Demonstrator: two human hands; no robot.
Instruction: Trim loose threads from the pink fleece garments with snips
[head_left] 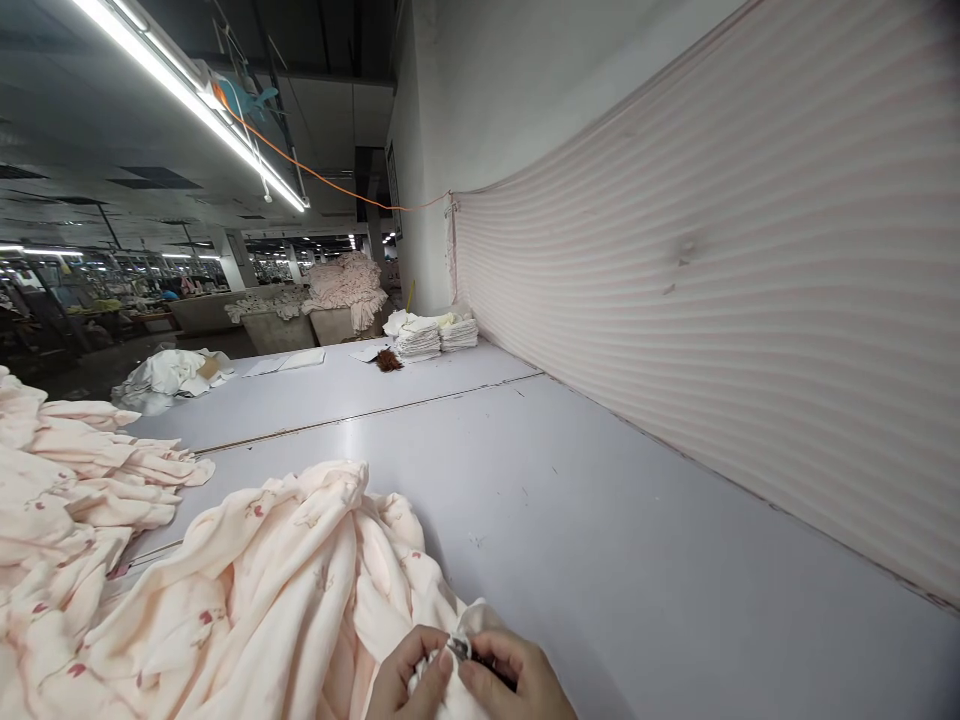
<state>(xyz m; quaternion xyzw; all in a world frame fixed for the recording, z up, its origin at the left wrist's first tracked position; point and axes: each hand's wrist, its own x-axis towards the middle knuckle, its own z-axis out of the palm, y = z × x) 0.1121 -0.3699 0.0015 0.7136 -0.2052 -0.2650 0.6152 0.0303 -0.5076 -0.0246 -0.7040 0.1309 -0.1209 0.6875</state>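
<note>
My left hand (411, 672) pinches a bunched edge of a pale pink fleece garment (285, 590) printed with small red motifs, at the bottom of the view. Against it, my right hand (517, 672) is closed around a small dark tool with a metallic tip (459, 648), which looks like thread snips. Most of that tool is hidden by the fingers and cloth. The fingertips of both hands nearly meet at the gathered fabric. The garment spreads in loose folds to the left of my hands.
More pale pink garments (67, 500) are heaped at the left. Across the grey table (570, 540) lie a stack of folded white cloth (417, 338), a brown tuft (388, 360) and a white bundle (172, 372). A striped cloth (712, 300) covers the right-hand wall. Piled bins (341, 325) stand behind.
</note>
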